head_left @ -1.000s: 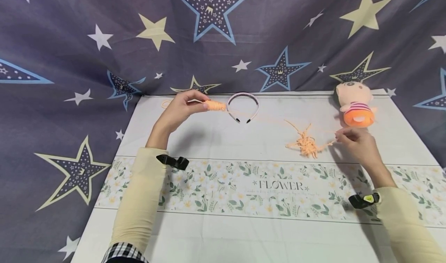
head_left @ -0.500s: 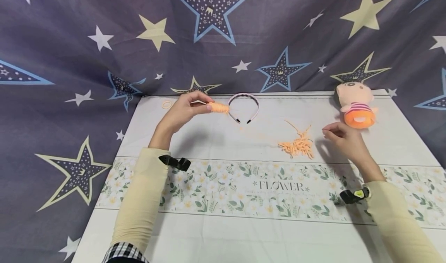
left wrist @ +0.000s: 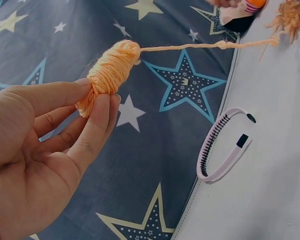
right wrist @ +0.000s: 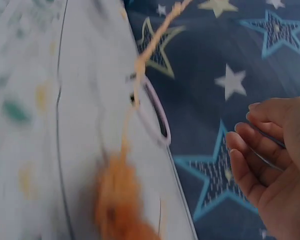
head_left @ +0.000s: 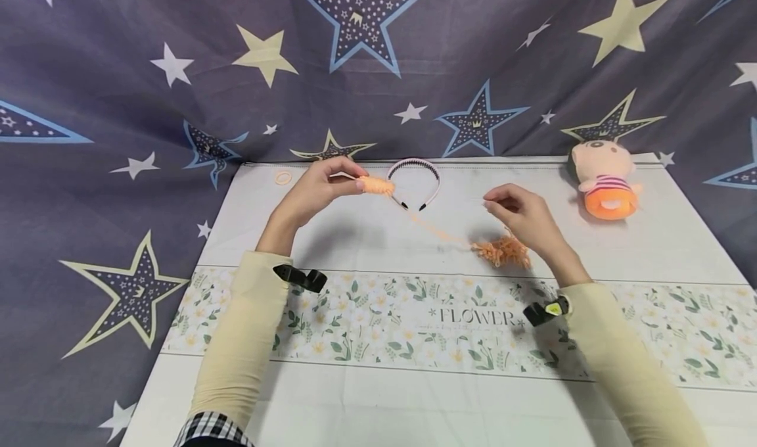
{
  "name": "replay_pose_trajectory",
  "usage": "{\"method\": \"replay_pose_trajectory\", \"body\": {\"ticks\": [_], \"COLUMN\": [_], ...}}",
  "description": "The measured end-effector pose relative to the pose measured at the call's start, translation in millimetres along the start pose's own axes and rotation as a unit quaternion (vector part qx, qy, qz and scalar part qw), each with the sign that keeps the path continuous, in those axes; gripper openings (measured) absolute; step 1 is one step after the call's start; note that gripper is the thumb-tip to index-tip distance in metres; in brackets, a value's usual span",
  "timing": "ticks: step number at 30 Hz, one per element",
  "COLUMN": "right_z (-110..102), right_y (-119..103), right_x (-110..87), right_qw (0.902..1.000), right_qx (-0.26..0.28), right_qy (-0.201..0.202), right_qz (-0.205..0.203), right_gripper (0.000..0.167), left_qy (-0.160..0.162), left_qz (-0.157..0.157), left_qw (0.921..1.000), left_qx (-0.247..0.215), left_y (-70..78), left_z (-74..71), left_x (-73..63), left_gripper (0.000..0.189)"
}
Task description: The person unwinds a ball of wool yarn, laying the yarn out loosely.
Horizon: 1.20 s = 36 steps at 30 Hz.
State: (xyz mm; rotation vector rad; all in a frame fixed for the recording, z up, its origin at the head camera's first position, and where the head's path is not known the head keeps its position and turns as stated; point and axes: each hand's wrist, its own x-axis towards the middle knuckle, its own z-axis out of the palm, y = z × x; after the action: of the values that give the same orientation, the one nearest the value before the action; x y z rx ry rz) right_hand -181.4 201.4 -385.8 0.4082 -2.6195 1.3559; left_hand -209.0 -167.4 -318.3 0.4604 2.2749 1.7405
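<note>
The right hand (head_left: 523, 213) has swung in leftward, away from the doll (head_left: 604, 183) and over beside the loose yarn pile (head_left: 503, 253).

And it comes in with nothing in its grasp, fingers loosely bent, thumb and fingertips apart in the right wrist view! Across from it, the left hand (head_left: 313, 194) has the wound yarn bundle (head_left: 377, 185) pinched between thumb and fingers, held up above the table (head_left: 355, 401). Out of the bundle's far end runs a knotted strand (left wrist: 185, 47), all the way across to that pile, which lies tangled on the table, blurred in the right wrist view. Behind the bundle sits the headband (left wrist: 203, 155), near the table's back edge; the small ring (head_left: 283, 172) lies left of it, the doll well off to the right.
</note>
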Motion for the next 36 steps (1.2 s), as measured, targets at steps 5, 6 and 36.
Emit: {"method": "replay_pose_trajectory", "body": {"ticks": [5,6,36], "right_z": [30.9,37.2,47.2], "right_y": [-25.7,-30.6,-58.9], "right_x": [14.6,16.8,19.1], "right_qw": [0.9988,0.9982,0.9891], "right_qx": [0.035,0.04,0.142], "right_qy": [-0.027,-0.034,-0.017], "right_qz": [-0.023,-0.029,-0.034], "right_gripper": [0.017,0.017,0.015], "left_qy": [-0.006,-0.008,-0.003], "left_qz": [0.007,0.009,0.009], "left_qw": [0.9999,0.9999,0.9999], "left_qx": [-0.01,-0.012,-0.007], "left_y": [-0.2,-0.3,-6.9], "left_z": [2.6,3.0,1.1], "left_x": [0.2,0.2,1.8], "left_gripper": [0.02,0.021,0.022]}}
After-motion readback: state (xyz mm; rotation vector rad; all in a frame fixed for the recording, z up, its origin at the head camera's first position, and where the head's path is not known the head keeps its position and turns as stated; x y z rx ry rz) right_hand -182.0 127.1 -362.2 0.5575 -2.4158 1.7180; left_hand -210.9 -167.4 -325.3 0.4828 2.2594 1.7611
